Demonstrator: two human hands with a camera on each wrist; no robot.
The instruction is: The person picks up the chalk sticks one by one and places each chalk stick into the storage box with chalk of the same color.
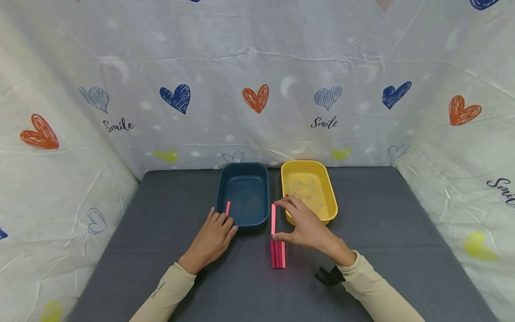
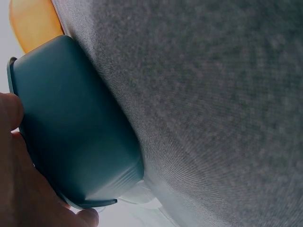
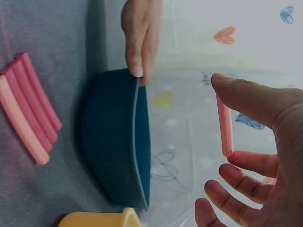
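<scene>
My left hand (image 1: 213,237) grips the near-left rim of a dark blue plastic bin (image 1: 245,221); in the right wrist view its thumb lies on the bin's outer wall. A short pink length of stick (image 1: 228,208) shows above those fingers at the bin's left side; its lower part is hidden. Between thumb and index finger, my right hand (image 1: 307,226) pinches a light pink stick (image 3: 225,125) by its two ends. It is held above the table, right of the blue bin. Several pink sticks (image 1: 278,255), dark and light, lie side by side below it.
A yellow bin (image 1: 331,203) stands right of the blue one, partly behind my right hand. Both bins stand on a grey cloth-covered table (image 1: 181,197). Behind and at the sides hangs a white sheet (image 1: 217,120) printed with hearts. A black strap (image 1: 330,276) is by my right wrist.
</scene>
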